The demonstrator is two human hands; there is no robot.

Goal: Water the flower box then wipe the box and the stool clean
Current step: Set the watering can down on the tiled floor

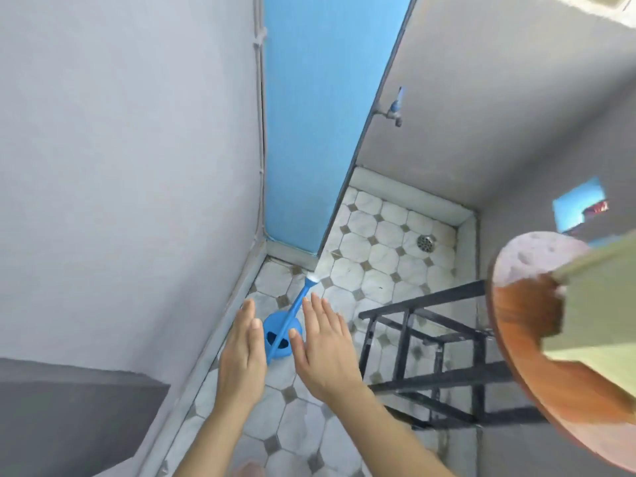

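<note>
A small blue watering can [280, 333] with a long spout and white rose stands on the tiled floor near the left wall. My left hand [242, 352] and my right hand [325, 349] hover above it, one on each side, fingers straight and apart, holding nothing. At the right edge is the round wooden stool top [523, 325], dusty pink and orange, on a black metal frame [444, 370]. A pale green flower box [599, 311] rests on the stool; its contents are out of view.
A wall tap [395, 110] with a blue handle sticks out above the tiled floor [371, 242], which has a drain [426, 242] at the back right. Grey walls close in left and right; a blue door panel [309, 115] stands ahead.
</note>
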